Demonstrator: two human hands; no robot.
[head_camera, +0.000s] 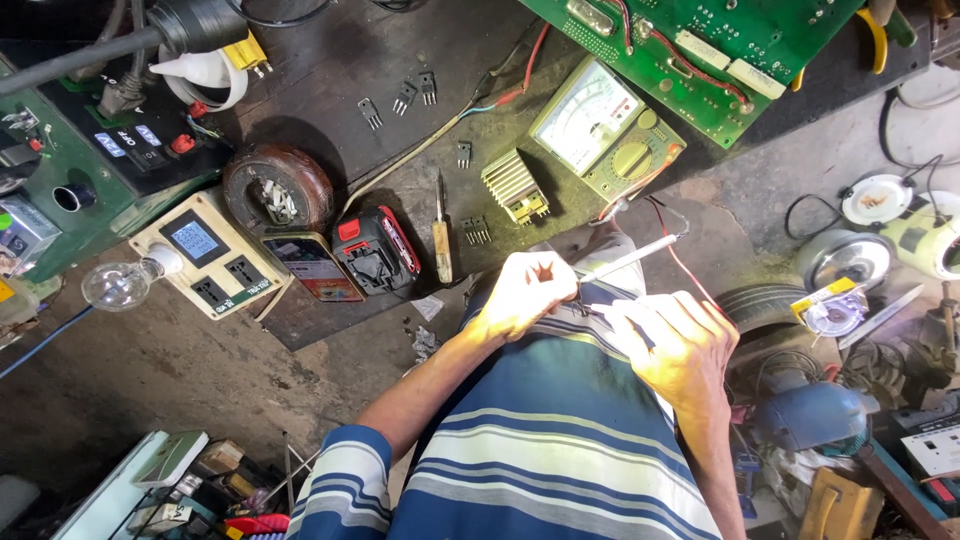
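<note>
We see the left hand (522, 293) w/ its grip pinched shut on the near end of a thin pale probe (632, 257), which slants up to the right over the striped shirt (545, 440). The right hand (677, 345) sits just right of it, fingers curled; what its grip holds we cannot tell. Far of the hands on the worktop (330, 60): an analog meter (600, 125), a finned heatsink (513, 185), a screwdriver (441, 235) & a red-black battery pack (375, 250).

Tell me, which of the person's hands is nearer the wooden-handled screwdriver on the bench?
Left. The left hand lies just right of the screwdriver; the right hand is farther off, beyond the left.
</note>
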